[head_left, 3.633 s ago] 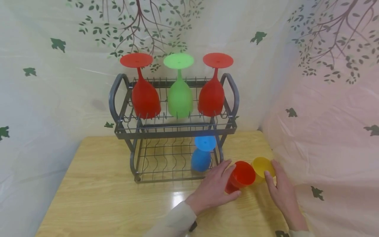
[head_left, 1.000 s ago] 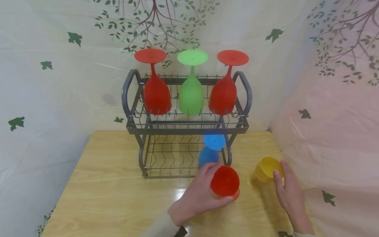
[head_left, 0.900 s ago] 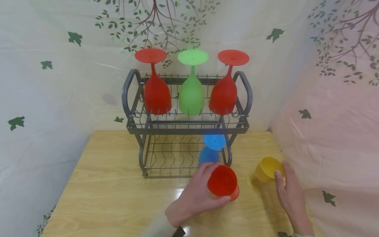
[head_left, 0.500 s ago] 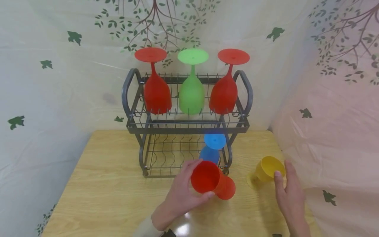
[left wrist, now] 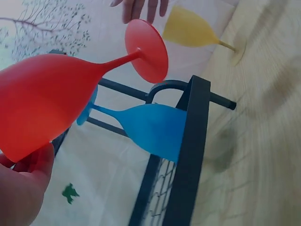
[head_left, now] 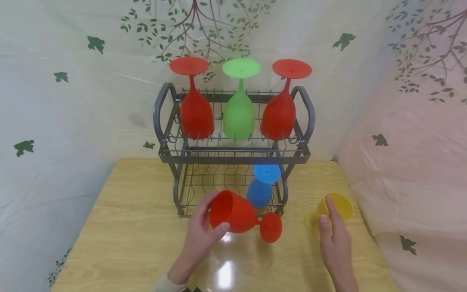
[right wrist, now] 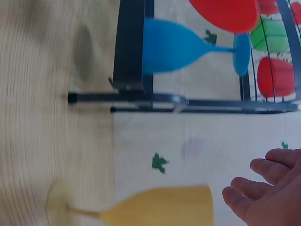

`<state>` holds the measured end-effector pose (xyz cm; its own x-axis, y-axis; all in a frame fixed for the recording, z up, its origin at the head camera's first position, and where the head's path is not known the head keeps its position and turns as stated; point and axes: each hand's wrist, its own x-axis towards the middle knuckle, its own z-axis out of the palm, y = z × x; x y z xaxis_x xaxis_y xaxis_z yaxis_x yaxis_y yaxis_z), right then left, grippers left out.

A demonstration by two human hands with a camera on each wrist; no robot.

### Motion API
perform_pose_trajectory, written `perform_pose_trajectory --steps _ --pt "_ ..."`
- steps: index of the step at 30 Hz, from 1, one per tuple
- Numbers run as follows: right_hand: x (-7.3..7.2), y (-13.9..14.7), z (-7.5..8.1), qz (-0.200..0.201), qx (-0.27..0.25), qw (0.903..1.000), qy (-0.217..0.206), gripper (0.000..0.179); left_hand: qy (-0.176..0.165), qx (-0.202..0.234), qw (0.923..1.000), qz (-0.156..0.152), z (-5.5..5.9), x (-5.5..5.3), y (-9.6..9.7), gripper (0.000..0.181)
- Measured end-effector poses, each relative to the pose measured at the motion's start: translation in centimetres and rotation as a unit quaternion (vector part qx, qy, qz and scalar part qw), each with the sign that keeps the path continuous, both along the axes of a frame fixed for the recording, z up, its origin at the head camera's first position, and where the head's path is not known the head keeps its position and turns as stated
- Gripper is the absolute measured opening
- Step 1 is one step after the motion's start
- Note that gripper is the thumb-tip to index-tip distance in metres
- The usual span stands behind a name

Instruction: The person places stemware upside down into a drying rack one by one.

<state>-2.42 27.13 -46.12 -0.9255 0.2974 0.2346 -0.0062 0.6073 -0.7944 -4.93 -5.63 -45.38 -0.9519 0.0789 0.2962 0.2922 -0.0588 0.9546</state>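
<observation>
My left hand (head_left: 197,233) grips a red plastic goblet (head_left: 242,215) by its bowl near the rim. The goblet is tipped on its side above the table, mouth to the left and foot to the right, in front of the rack's lower tier. In the left wrist view the thumb and fingers (left wrist: 35,165) pinch the rim. A yellow goblet (head_left: 344,207) stands upright on the table at the right. My right hand (head_left: 336,247), fingers extended, is beside it; the right wrist view shows a gap between the fingertips (right wrist: 233,195) and the yellow bowl (right wrist: 164,207).
A dark two-tier dish rack (head_left: 233,159) stands at the back. Two red goblets (head_left: 197,115) (head_left: 279,117) and a green one (head_left: 238,115) sit upside down on top. An upside-down blue goblet (head_left: 260,192) occupies the lower tier's right end. Patterned cloth (head_left: 73,109) hangs behind.
My left hand took hold of the red goblet, carried it left and tipped it onto its side. My right hand came off the yellow goblet's rim and shifted left.
</observation>
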Motion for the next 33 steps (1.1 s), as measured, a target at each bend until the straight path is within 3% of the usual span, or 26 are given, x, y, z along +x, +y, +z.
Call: perform_pose_trajectory --steps 5,10,16,22,28,33 --pt "0.0 -1.5 -0.1 0.016 -0.01 0.9997 -0.018 0.049 -0.048 0.048 0.9977 0.009 -0.4 0.4 -0.6 0.062" --pt "0.2 -2.6 -0.4 0.057 -0.026 0.9979 0.013 0.049 -0.084 0.072 0.9935 0.025 -0.9 0.6 -1.1 0.06" --pt "0.5 -3.9 -0.9 0.086 -0.045 0.9953 0.0 0.05 -0.096 0.074 0.9914 0.049 -1.6 0.5 -1.6 0.053" --pt "0.8 -4.8 -0.9 0.107 -0.066 0.9915 -0.032 0.048 -0.097 0.117 0.9872 0.048 -2.3 0.4 -1.8 0.053" --pt "1.1 -5.7 -0.8 0.132 -0.129 0.9775 -0.101 0.049 -0.083 0.166 0.9821 0.029 -2.6 0.3 -1.7 0.056" --pt "1.3 -6.3 -1.7 0.147 -0.207 0.9604 -0.115 0.05 -0.079 0.187 0.9787 0.031 -2.6 0.5 -1.4 0.058"
